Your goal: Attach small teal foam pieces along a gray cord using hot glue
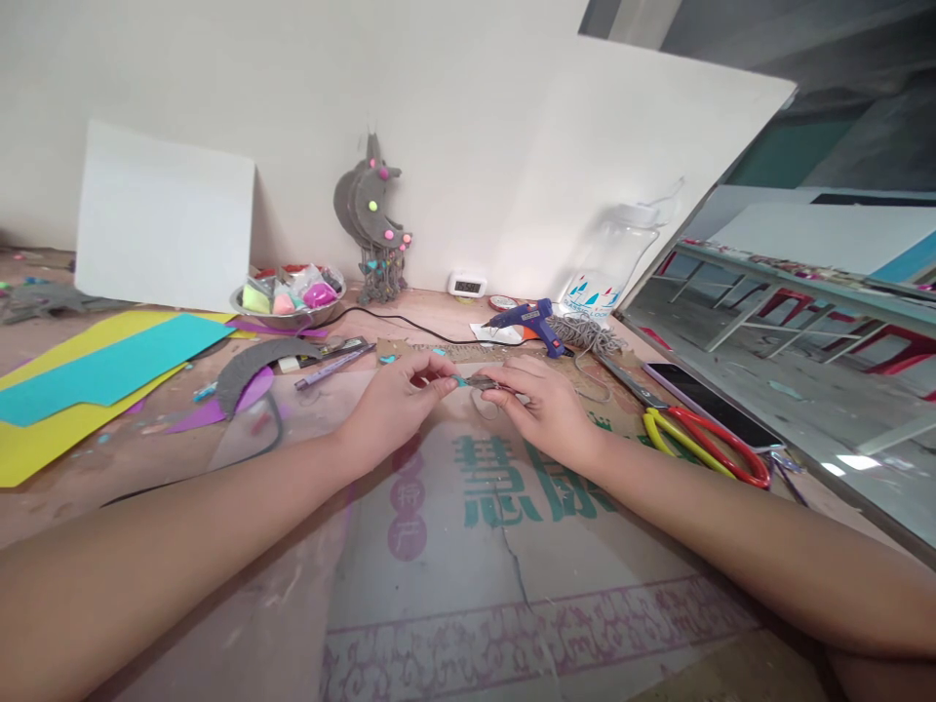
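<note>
Both my hands meet over a printed plastic sheet point(468, 546) on the table. My left hand point(395, 405) is closed in a pinch on a tiny teal piece point(457, 381) between its fingertips. My right hand point(545, 405) is closed around a small grey piece point(483, 382) that touches the teal bit. The two hands are nearly touching at the fingertips. What the grey piece is exactly is too small to tell.
Red and yellow scissors point(702, 444) and a phone point(713, 402) lie at right. A blue glue gun point(530, 320) and grey yarn point(589, 334) sit behind the hands. Teal and yellow sheets point(95, 375), a grey felt crescent point(253, 369), a bowl of coloured bits point(289, 295) and a hanging grey moon ornament point(372, 210) are at left and back.
</note>
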Motion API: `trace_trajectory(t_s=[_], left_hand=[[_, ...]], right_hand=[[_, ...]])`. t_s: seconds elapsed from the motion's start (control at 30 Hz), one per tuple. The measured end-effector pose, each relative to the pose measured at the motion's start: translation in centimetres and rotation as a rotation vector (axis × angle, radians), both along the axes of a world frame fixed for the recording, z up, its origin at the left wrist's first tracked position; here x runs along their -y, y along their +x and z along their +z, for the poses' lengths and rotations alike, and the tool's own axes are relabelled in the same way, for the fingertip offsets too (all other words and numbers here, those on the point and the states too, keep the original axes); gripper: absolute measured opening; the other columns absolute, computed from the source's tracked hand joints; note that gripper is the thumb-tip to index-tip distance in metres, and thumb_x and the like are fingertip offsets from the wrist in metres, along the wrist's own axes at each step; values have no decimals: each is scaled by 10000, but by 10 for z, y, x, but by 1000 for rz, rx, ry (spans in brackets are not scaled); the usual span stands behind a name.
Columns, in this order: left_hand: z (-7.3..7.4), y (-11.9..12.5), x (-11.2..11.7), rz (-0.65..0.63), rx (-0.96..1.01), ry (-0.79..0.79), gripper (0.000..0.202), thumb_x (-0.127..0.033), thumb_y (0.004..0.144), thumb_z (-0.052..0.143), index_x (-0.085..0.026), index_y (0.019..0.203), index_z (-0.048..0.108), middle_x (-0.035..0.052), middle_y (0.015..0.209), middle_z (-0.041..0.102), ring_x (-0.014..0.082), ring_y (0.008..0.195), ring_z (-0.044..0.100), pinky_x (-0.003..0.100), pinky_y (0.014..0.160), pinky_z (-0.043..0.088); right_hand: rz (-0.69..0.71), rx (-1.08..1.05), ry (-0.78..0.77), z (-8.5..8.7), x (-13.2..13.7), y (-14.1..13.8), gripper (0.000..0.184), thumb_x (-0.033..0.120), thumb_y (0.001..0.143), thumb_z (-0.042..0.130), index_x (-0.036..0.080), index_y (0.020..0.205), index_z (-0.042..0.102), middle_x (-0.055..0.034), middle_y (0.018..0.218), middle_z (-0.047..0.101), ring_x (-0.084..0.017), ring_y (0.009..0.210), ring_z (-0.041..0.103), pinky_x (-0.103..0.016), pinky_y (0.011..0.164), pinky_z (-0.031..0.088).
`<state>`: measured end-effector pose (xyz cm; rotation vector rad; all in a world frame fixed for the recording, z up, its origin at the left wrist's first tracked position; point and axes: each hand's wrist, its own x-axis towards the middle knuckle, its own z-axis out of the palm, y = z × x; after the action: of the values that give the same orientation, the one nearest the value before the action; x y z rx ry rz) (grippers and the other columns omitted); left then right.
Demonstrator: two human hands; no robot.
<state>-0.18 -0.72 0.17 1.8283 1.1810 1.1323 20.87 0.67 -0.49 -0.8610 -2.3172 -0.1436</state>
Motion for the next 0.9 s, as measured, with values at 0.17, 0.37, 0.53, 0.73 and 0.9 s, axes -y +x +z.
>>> trace_trajectory(t_s=[0.17, 0.37, 0.53, 0.73, 0.9], left_hand=[[2, 1, 1, 0, 2, -19, 89, -201, 793, 537, -182, 839, 611, 9, 863, 654, 142, 789, 564, 274, 747, 429], [2, 0, 1, -6, 6, -15, 86, -212, 787, 538, -192, 833, 608, 7, 859, 653, 146, 782, 563, 284, 749, 435], [2, 0, 0, -15, 5, -14, 87, -223, 789, 537, -188, 829, 605, 11, 843, 644, 146, 779, 561, 288, 756, 435], [1, -1, 0, -1, -6, 24, 98, -232, 796, 537, -179, 819, 616, 10, 815, 635, 142, 764, 554, 271, 727, 435], [3, 1, 2, 13, 34, -34, 88, -220, 799, 545, -178, 846, 608, 8, 816, 653, 137, 755, 581, 256, 710, 446]], right_hand=[[-8, -9, -2, -1, -1, 0, 252, 323, 898, 509, 193, 1069, 640, -32, 729, 587, -165, 718, 511, -294, 675, 394], [-6, -22, -12, -2, -2, 1, 245, 320, 897, 509, 195, 1060, 642, -34, 738, 593, -163, 718, 517, -296, 673, 397], [-3, -34, -28, 0, -1, 0, 239, 324, 901, 503, 201, 1052, 642, -33, 736, 589, -160, 709, 513, -294, 669, 397], [-30, -43, -44, 3, 2, -1, 261, 335, 894, 512, 198, 1087, 625, -20, 697, 538, -156, 681, 496, -287, 644, 391], [-31, -41, -40, 3, 2, -1, 254, 336, 900, 500, 188, 1064, 625, -28, 702, 554, -161, 683, 506, -288, 633, 388]])
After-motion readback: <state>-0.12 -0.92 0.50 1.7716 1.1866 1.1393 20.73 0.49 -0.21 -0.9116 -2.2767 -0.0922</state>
